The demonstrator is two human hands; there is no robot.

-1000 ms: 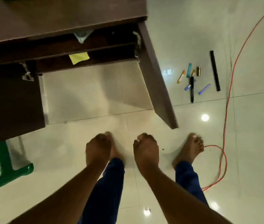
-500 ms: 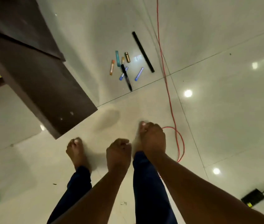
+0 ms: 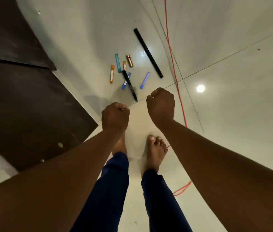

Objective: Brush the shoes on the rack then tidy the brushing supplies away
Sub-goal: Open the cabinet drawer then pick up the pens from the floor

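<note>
No shoes, rack or brush show in the head view. My left hand (image 3: 115, 117) is held out over the pale tiled floor with its fingers curled into a fist, holding nothing I can see. My right hand (image 3: 161, 106) is beside it, a little further forward, also curled into a fist with nothing visible in it. Both forearms reach in from the bottom corners. My bare feet (image 3: 155, 151) and blue trouser legs stand below the hands.
A dark wooden desk (image 3: 23, 101) fills the left side. Several small coloured tubes and pens (image 3: 129, 76) and a long black stick (image 3: 148, 53) lie scattered on the floor ahead. A red cable (image 3: 174, 69) runs down the floor to the right of my feet.
The view has swung right, away from the desk, and the scattered pens now lie straight ahead. Both fists have risen and moved apart. My feet have stepped forward.
</note>
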